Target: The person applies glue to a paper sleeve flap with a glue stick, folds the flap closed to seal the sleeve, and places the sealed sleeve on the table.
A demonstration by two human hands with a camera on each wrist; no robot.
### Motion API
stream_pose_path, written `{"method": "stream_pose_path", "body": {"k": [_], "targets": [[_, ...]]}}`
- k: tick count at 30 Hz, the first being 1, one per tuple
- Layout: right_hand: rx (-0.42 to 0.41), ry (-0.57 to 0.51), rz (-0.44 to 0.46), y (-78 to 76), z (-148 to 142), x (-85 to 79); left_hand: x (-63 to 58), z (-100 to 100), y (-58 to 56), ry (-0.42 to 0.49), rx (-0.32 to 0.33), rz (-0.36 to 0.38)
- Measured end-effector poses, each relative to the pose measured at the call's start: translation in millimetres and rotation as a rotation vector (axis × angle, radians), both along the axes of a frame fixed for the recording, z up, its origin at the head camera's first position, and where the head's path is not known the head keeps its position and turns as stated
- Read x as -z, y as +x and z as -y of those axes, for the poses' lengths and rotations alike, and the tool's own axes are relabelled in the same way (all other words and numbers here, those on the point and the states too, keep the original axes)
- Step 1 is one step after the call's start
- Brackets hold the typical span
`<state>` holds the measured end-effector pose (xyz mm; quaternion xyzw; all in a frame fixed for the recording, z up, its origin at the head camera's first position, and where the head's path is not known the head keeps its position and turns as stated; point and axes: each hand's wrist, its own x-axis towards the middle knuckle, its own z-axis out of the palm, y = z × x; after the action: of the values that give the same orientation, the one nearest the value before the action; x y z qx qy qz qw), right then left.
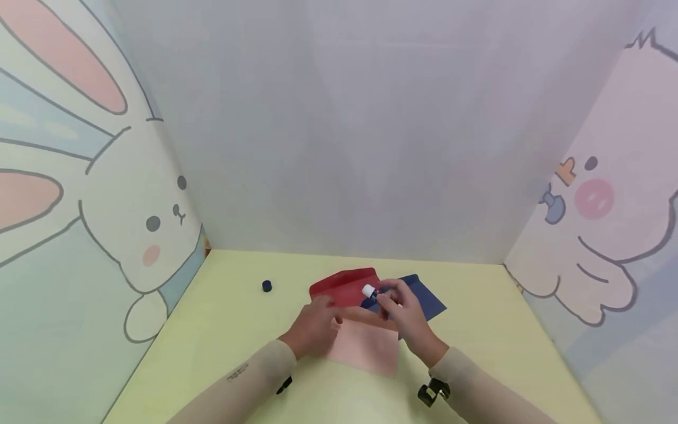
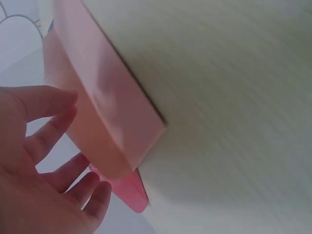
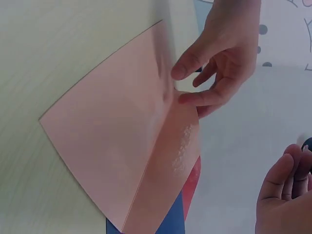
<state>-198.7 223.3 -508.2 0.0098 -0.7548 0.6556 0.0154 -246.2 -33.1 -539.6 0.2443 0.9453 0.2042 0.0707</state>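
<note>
A pink envelope [image 1: 365,348] lies with its flap [image 3: 163,165] folded open toward the far side. Whitish smears [image 3: 183,146] mark that flap in the right wrist view. My left hand [image 1: 316,325] is at the envelope's left end, its fingers loosely bent, with one fingertip at the flap's corner and a gap between thumb and finger. Above the flap, my right hand [image 1: 406,312] grips a glue stick [image 1: 370,291] with a dark blue body and a bare white end, pointing left. Only a dark bit of the stick shows in the right wrist view.
Behind the pink envelope lie a red envelope [image 1: 346,288] and a dark blue envelope [image 1: 428,301], partly covered. A small dark blue cap [image 1: 267,286] stands on the yellow table [image 1: 222,318] at the left. Pale walls with cartoon animals enclose the table.
</note>
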Motion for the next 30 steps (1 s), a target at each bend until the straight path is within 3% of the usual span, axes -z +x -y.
{"method": "stream_pose_path", "body": {"k": [5,10,13,15,19,21,24,30], "targets": [[0.075,-0.032,0.065,9.9,1.2,7.3,13.5,9.2,8.7,-0.082,0.026,-0.004],[0.113,-0.031,0.049,10.6,-1.6,3.9,11.2,13.8,9.8,-0.059,-0.004,0.028],[0.102,-0.007,0.030,6.4,-1.5,1.4,7.1,12.8,8.5,-0.098,-0.020,0.016],[0.086,0.016,0.018,0.8,-1.0,-0.6,5.3,11.9,5.4,-0.156,-0.006,-0.071],[0.067,0.081,0.000,-14.5,-0.8,-1.6,1.8,11.9,-1.3,-0.303,0.092,-0.345],[0.059,0.123,-0.001,-20.5,-0.3,-0.6,0.5,12.4,-1.6,-0.344,0.151,-0.406],[0.030,0.225,0.006,-24.3,2.5,4.1,1.4,14.2,2.5,-0.374,0.213,-0.348],[-0.065,0.475,-0.022,-24.2,21.9,18.1,7.0,19.5,15.7,-0.358,0.200,-0.162]]}}
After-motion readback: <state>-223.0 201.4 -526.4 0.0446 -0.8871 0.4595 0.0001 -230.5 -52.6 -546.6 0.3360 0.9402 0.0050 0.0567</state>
